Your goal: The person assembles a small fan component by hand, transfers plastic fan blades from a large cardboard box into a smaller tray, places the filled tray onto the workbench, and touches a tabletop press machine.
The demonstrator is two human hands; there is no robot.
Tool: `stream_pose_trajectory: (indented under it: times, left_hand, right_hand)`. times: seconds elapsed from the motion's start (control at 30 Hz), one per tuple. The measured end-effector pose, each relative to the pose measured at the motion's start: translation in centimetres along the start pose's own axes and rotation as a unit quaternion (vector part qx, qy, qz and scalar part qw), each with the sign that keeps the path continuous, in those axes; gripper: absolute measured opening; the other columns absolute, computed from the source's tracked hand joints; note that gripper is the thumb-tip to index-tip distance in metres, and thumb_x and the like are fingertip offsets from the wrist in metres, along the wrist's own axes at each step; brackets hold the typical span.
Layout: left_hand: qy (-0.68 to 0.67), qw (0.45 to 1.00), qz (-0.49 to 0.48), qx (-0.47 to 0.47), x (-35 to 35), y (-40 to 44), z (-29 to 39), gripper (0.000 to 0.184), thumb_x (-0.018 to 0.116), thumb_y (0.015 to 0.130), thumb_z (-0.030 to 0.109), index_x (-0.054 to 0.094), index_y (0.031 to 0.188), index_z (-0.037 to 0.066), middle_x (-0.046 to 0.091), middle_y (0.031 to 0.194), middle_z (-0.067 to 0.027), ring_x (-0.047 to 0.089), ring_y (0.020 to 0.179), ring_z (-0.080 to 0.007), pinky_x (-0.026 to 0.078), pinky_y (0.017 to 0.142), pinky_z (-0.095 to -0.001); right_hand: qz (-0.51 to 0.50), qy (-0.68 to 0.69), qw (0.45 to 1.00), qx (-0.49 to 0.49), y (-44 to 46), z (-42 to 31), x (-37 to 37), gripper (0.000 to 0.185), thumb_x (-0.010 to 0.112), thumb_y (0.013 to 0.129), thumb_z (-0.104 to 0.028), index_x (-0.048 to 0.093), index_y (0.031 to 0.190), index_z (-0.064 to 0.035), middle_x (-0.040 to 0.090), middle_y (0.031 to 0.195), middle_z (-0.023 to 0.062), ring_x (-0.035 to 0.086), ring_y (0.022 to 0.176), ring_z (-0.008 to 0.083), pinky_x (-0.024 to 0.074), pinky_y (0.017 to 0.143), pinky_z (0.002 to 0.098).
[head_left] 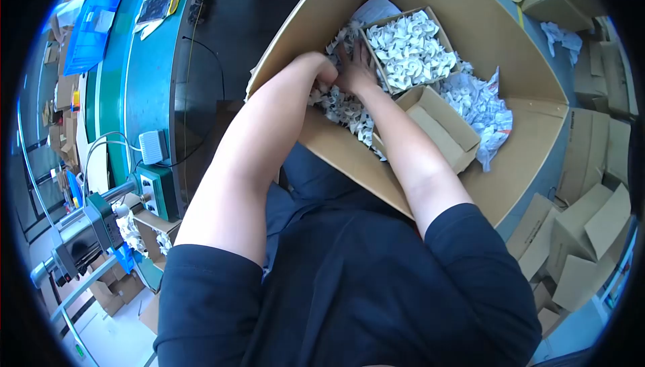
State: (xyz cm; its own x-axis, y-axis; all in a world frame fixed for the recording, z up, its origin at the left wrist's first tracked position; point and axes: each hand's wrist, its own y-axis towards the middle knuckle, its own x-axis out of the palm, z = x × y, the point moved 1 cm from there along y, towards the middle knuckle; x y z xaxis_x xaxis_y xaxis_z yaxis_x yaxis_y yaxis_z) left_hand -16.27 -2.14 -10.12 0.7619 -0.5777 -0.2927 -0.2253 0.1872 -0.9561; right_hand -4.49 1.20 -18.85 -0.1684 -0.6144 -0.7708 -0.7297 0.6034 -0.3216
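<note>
Both my hands reach into a large cardboard box (537, 71), down among loose white plastic parts (339, 108) that look like small fan wheels. My right hand (356, 74) lies on these parts with its fingers stretched and apart, beside a smaller carton (383, 74). White bladed parts (411, 48) fill that carton in a heap. Close by on the left, near the box wall, is my left hand (326, 71). It is bent at the wrist, and its fingers are mostly hidden, so their grip does not show.
An open small carton (440, 125) and a clear plastic bag (480, 108) with white parts lie in the large box. To the left runs a green workbench (144, 64) with a blue bin (94, 27) and a glove (151, 27). Several cardboard boxes (584, 226) stand at right.
</note>
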Motion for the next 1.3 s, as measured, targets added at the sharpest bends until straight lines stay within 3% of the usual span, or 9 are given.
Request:
stream_pose_trajectory:
  times: [0.1, 0.17, 0.23, 0.37, 0.5, 0.8, 0.9, 1.07, 1.3]
  left_hand:
    - [0.052, 0.998, -0.037, 0.012, -2.0, -2.2, 1.9, 0.037, 0.051, 0.094, 0.024, 0.070, 0.111, -0.003, 0.072, 0.101, -0.0177, 0.069, 0.078, -0.0308, 0.058, 0.072, -0.0501]
    - [-0.022, 0.987, 0.125, 0.099, -3.6, -2.1, 2.9, 0.037, 0.048, 0.093, 0.022, 0.071, 0.106, -0.003, 0.073, 0.098, -0.0166, 0.069, 0.077, -0.0297, 0.059, 0.068, -0.0468]
    - [-0.055, 0.982, 0.133, 0.118, -4.1, -1.7, 2.9, 0.035, 0.048, 0.093, 0.020, 0.072, 0.105, -0.003, 0.073, 0.097, -0.0171, 0.070, 0.077, -0.0295, 0.059, 0.069, -0.0455]
    - [-0.082, 0.973, 0.151, 0.153, -4.1, -3.7, 2.7, 0.033, 0.047, 0.093, 0.016, 0.073, 0.100, -0.003, 0.074, 0.094, -0.0175, 0.071, 0.075, -0.0287, 0.059, 0.067, -0.0416]
    - [-0.046, 0.973, 0.147, 0.170, -2.7, -4.4, 2.1, 0.031, 0.048, 0.092, 0.015, 0.072, 0.096, -0.005, 0.072, 0.088, -0.0164, 0.069, 0.070, -0.0275, 0.059, 0.061, -0.0389]
    - [-0.037, 0.949, 0.224, 0.220, -3.4, -7.1, 1.0, 0.028, 0.053, 0.088, 0.010, 0.076, 0.097, -0.003, 0.075, 0.091, -0.0176, 0.073, 0.077, -0.0295, 0.058, 0.069, -0.0422]
    - [-0.025, 0.944, 0.231, 0.236, -3.2, -6.2, 1.0, 0.029, 0.054, 0.087, 0.010, 0.078, 0.098, -0.002, 0.076, 0.094, -0.0182, 0.074, 0.082, -0.0293, 0.058, 0.075, -0.0418]
    - [-0.052, 0.946, 0.229, 0.225, -3.3, -5.7, 1.4, 0.029, 0.054, 0.088, 0.010, 0.079, 0.098, -0.001, 0.076, 0.098, -0.0192, 0.075, 0.086, -0.0283, 0.058, 0.080, -0.0403]
    - [-0.058, 0.937, 0.247, 0.239, -3.3, -6.4, 0.2, 0.029, 0.055, 0.088, 0.012, 0.079, 0.099, -0.001, 0.077, 0.102, -0.0192, 0.076, 0.088, -0.0274, 0.058, 0.081, -0.0393]
  right_hand:
    - [-0.062, -0.135, 0.988, -0.036, -0.8, -0.7, 0.3, 0.106, 0.078, 0.078, -0.057, 0.025, 0.165, -0.0263, 0.000, 0.172, 0.0236, 0.005, 0.159, 0.0430, 0.0234, 0.123, 0.0604]
    - [-0.097, -0.151, 0.982, -0.060, -3.2, -1.8, -1.4, 0.108, 0.078, 0.077, -0.058, 0.025, 0.165, -0.0257, 0.000, 0.172, 0.0242, 0.004, 0.159, 0.0430, 0.0233, 0.123, 0.0605]
    - [-0.168, -0.173, 0.963, -0.118, -5.6, -2.9, -2.7, 0.112, 0.079, 0.075, -0.061, 0.023, 0.165, -0.0246, 0.001, 0.171, 0.0254, 0.003, 0.159, 0.0429, 0.0233, 0.123, 0.0607]
    - [-0.030, -0.226, 0.969, -0.095, -3.2, -1.3, 0.9, 0.114, 0.077, 0.075, -0.059, 0.017, 0.167, -0.0278, 0.008, 0.172, 0.0203, 0.014, 0.156, 0.0453, 0.0240, 0.121, 0.0647]
    - [-0.107, -0.306, 0.943, -0.071, -2.0, -2.7, 0.3, 0.116, 0.078, 0.075, -0.056, 0.012, 0.167, -0.0281, 0.011, 0.171, 0.0192, 0.018, 0.155, 0.0442, 0.0279, 0.120, 0.0639]
    - [-0.167, -0.143, 0.975, -0.024, -4.4, -2.9, 0.7, 0.117, 0.081, 0.076, -0.049, 0.011, 0.167, -0.0283, 0.010, 0.172, 0.0187, 0.025, 0.153, 0.0458, 0.0381, 0.115, 0.0623]
    - [0.059, -0.184, 0.976, -0.099, -5.7, -2.5, 2.5, 0.116, 0.082, 0.076, -0.048, 0.011, 0.166, -0.0285, 0.014, 0.170, 0.0191, 0.030, 0.150, 0.0470, 0.0397, 0.114, 0.0624]
    - [0.057, -0.248, 0.952, -0.170, -2.9, -0.1, 5.9, 0.118, 0.082, 0.076, -0.049, 0.010, 0.166, -0.0268, 0.013, 0.170, 0.0205, 0.030, 0.150, 0.0479, 0.0399, 0.114, 0.0626]
    - [-0.001, -0.311, 0.943, -0.116, -4.5, -0.3, 5.3, 0.095, 0.081, 0.078, -0.044, 0.034, 0.157, -0.0201, 0.036, 0.156, 0.0239, 0.049, 0.136, 0.0470, 0.0491, 0.107, 0.0552]
